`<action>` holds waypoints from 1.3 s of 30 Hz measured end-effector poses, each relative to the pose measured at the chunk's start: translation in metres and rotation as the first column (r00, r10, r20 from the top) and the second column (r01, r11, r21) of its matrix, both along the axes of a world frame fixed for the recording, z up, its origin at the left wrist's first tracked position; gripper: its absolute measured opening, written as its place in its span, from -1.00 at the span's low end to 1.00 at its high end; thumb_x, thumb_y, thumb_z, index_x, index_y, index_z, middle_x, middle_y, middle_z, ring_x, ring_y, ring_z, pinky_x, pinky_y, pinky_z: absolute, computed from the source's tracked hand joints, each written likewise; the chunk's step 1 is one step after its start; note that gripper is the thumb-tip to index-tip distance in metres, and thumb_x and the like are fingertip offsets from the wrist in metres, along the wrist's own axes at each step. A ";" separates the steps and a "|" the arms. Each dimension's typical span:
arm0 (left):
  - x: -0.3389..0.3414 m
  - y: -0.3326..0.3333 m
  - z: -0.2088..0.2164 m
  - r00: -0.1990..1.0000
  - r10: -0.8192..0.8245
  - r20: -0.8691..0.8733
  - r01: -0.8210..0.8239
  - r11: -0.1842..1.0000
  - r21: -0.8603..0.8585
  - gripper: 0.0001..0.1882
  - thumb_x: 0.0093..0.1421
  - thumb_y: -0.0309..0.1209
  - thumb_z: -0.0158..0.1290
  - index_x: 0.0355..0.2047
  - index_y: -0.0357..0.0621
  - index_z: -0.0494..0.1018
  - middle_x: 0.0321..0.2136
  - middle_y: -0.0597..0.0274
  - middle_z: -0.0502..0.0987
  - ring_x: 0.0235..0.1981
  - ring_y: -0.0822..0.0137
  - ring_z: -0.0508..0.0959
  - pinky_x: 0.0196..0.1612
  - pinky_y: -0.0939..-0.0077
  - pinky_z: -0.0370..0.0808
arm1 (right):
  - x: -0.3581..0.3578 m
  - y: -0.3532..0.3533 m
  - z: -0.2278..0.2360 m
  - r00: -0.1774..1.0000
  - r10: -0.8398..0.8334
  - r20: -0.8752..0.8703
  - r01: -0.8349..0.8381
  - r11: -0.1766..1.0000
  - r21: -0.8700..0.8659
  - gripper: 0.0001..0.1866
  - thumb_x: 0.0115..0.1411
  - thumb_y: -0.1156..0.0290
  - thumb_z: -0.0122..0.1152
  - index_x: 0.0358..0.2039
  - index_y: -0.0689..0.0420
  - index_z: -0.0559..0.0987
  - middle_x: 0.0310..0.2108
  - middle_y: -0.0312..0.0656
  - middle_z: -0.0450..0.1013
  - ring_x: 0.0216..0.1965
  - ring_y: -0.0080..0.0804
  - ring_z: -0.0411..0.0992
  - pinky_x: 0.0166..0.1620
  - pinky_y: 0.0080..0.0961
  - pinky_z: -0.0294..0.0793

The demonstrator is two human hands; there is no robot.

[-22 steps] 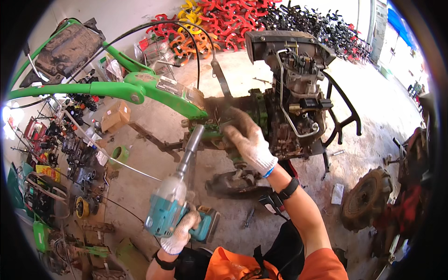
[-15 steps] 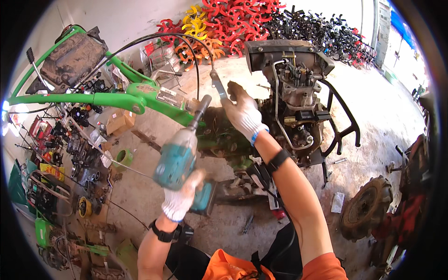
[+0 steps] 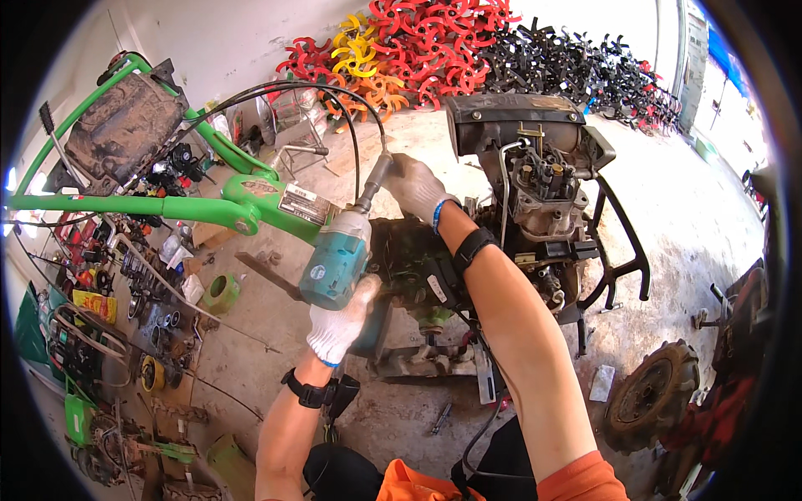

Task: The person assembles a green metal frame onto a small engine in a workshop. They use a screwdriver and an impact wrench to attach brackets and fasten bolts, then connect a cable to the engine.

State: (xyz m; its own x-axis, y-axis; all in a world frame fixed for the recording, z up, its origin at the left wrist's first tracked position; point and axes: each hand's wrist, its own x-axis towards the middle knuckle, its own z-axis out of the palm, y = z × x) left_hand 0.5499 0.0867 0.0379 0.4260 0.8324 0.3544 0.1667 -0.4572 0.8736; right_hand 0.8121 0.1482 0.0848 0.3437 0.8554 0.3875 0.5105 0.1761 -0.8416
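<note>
A teal impact wrench (image 3: 336,269) is gripped by its handle in my gloved left hand (image 3: 342,317). Its long socket (image 3: 373,182) points up and away, toward the end of a black cable (image 3: 381,125). My gloved right hand (image 3: 418,188) is closed beside the socket's tip, just below that cable end. What its fingers pinch is hidden behind the glove. Beneath both hands lies the dark gearbox (image 3: 397,250) of a walking tractor. Its green handlebar frame (image 3: 276,204) reaches left, and its engine (image 3: 547,196), with the inner parts exposed, stands to the right.
Red, yellow, orange and black tiller blades (image 3: 434,42) are piled along the far wall. Loose parts and a cardboard box crowd the floor at left, near a green ring (image 3: 220,290). A treaded wheel (image 3: 652,388) lies at right. A black guard bar (image 3: 626,242) curves past the engine.
The impact wrench has moved up and right, bringing its socket to my right hand. My right hand has shifted slightly left, and its spread fingers have closed by the cable end.
</note>
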 end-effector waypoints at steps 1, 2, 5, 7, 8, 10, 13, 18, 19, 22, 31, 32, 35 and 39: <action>0.002 0.000 0.000 0.999 0.009 -0.033 -0.008 0.999 0.035 -0.75 0.34 -0.39 0.33 -0.07 -0.26 0.58 -0.46 0.34 0.57 -0.52 0.48 0.52 -0.41 0.45 0.47 | 0.001 0.001 -0.001 1.000 -0.005 0.015 0.005 1.000 0.022 -0.58 0.30 0.30 0.22 0.09 0.27 0.64 -0.19 0.29 0.65 -0.10 0.27 0.63 0.01 -0.07 0.59; 0.004 -0.001 0.000 0.998 0.019 -0.065 -0.015 0.997 0.071 -0.74 0.35 -0.38 0.33 -0.07 -0.26 0.58 -0.45 0.33 0.58 -0.51 0.47 0.53 -0.40 0.43 0.49 | 0.001 0.001 -0.004 0.999 -0.014 0.029 0.012 0.998 0.057 -0.57 0.29 0.30 0.22 0.09 0.28 0.64 -0.18 0.29 0.65 -0.09 0.26 0.63 0.02 -0.07 0.59; 0.011 -0.012 0.006 0.969 0.156 -0.194 -0.146 0.987 0.068 -0.53 0.15 -0.27 0.47 0.02 -0.17 0.62 -0.19 0.07 0.76 -0.21 0.21 0.77 -0.08 0.33 0.69 | 0.000 0.004 -0.011 0.999 -0.038 0.024 0.035 0.993 0.114 -0.55 0.28 0.30 0.23 0.10 0.29 0.63 -0.14 0.30 0.65 -0.05 0.24 0.63 0.05 -0.09 0.60; 0.013 -0.020 0.010 0.986 0.128 -0.104 -0.108 0.978 0.177 -0.53 0.14 -0.31 0.48 0.01 -0.18 0.62 -0.20 0.08 0.77 -0.22 0.21 0.77 -0.09 0.36 0.69 | -0.001 0.006 -0.013 0.999 -0.042 0.012 0.041 0.995 0.096 -0.54 0.32 0.27 0.21 0.15 0.26 0.62 -0.07 0.26 0.65 0.02 0.20 0.63 0.10 -0.11 0.60; 0.014 -0.021 0.012 0.989 0.118 -0.089 -0.098 0.973 0.207 -0.54 0.14 -0.32 0.48 0.02 -0.18 0.62 -0.21 0.09 0.77 -0.22 0.21 0.77 -0.10 0.37 0.69 | -0.002 0.006 -0.014 0.999 -0.040 0.012 0.039 0.997 0.067 -0.53 0.36 0.23 0.19 0.19 0.22 0.61 -0.02 0.22 0.66 0.07 0.18 0.62 0.14 -0.13 0.59; 0.014 -0.019 0.013 0.986 0.107 -0.130 -0.086 0.983 0.160 -0.53 0.16 -0.34 0.47 0.04 -0.19 0.62 -0.21 0.09 0.77 -0.22 0.21 0.77 -0.11 0.38 0.69 | -0.004 0.008 -0.013 0.997 -0.074 0.005 0.074 0.997 0.032 -0.53 0.40 0.21 0.18 0.23 0.15 0.61 0.06 0.15 0.66 0.13 0.14 0.61 0.18 -0.13 0.59; 0.014 -0.011 0.008 0.994 0.043 -0.103 -0.038 0.998 0.043 -0.56 0.19 -0.34 0.45 0.03 -0.19 0.60 -0.21 0.11 0.75 -0.22 0.24 0.75 -0.11 0.37 0.67 | -0.007 0.009 -0.011 0.992 -0.124 -0.030 0.126 0.987 0.096 -0.53 0.26 0.33 0.19 0.13 0.28 0.64 -0.09 0.29 0.66 -0.01 0.24 0.63 0.07 -0.08 0.62; 0.016 -0.013 -0.003 0.981 0.109 -0.159 -0.085 0.985 0.152 -0.68 0.31 -0.31 0.39 -0.05 -0.23 0.61 -0.22 0.24 0.67 -0.21 0.36 0.64 -0.13 0.35 0.61 | -0.009 0.005 -0.012 0.995 -0.103 -0.017 0.104 0.989 0.109 -0.54 0.27 0.31 0.20 0.12 0.28 0.63 -0.11 0.28 0.66 -0.03 0.25 0.63 0.05 -0.07 0.62; 0.015 -0.016 -0.005 0.972 0.157 -0.177 -0.106 0.957 0.269 -0.68 0.32 -0.30 0.38 -0.05 -0.23 0.62 -0.20 0.25 0.67 -0.20 0.35 0.63 -0.13 0.33 0.61 | -0.009 0.004 -0.012 0.992 -0.122 -0.014 0.123 0.986 0.114 -0.54 0.28 0.31 0.21 0.12 0.28 0.63 -0.12 0.28 0.66 -0.03 0.26 0.63 0.04 -0.07 0.62; 0.009 -0.025 -0.010 0.986 0.131 -0.099 -0.112 0.978 0.178 -0.65 0.35 -0.27 0.37 0.00 -0.26 0.64 -0.22 0.32 0.67 -0.26 0.34 0.61 -0.18 0.29 0.58 | -0.008 0.003 -0.014 0.995 -0.099 -0.023 0.101 0.982 0.160 -0.55 0.30 0.29 0.26 0.12 0.27 0.62 -0.13 0.25 0.67 -0.05 0.24 0.63 0.03 -0.07 0.62; -0.035 -0.039 -0.042 1.000 -0.016 0.027 0.009 0.969 0.249 -0.61 0.42 -0.46 0.25 0.21 -0.27 0.52 -0.23 0.25 0.71 -0.20 0.39 0.69 -0.14 0.43 0.65 | -0.011 0.004 -0.011 0.981 -0.178 -0.071 0.183 0.980 0.074 -0.50 0.39 0.16 0.37 0.21 0.18 0.62 -0.01 -0.02 0.70 0.02 -0.14 0.67 0.11 -0.26 0.60; -0.044 -0.046 -0.041 0.999 -0.031 0.027 0.028 0.994 0.108 -0.62 0.42 -0.49 0.23 0.21 -0.29 0.52 -0.16 0.20 0.73 -0.11 0.36 0.71 -0.04 0.41 0.67 | -0.012 0.003 -0.011 0.977 -0.201 -0.076 0.208 0.974 0.090 -0.51 0.39 0.16 0.37 0.20 0.19 0.63 -0.04 -0.03 0.71 0.00 -0.15 0.67 0.09 -0.27 0.61; -0.068 -0.065 -0.024 0.994 -0.053 -0.091 0.039 0.987 -0.153 -0.58 0.42 -0.49 0.23 0.25 -0.27 0.49 -0.14 0.17 0.73 -0.09 0.35 0.71 -0.01 0.37 0.67 | -0.016 0.002 -0.004 0.963 -0.244 -0.114 0.257 0.958 0.125 -0.51 0.40 0.12 0.37 0.18 0.20 0.67 -0.13 -0.03 0.74 -0.10 -0.20 0.71 0.03 -0.30 0.63; -0.087 -0.085 -0.011 0.947 -0.120 0.297 0.211 0.931 -0.297 -0.79 0.42 -0.36 0.23 -0.05 -0.24 0.62 -0.33 0.27 0.62 -0.34 0.38 0.59 -0.23 0.38 0.56 | -0.025 -0.016 0.006 0.949 -0.315 0.017 0.313 0.947 0.078 -0.53 0.43 0.14 0.35 0.17 0.24 0.66 -0.11 0.04 0.73 -0.05 -0.21 0.71 0.06 -0.30 0.64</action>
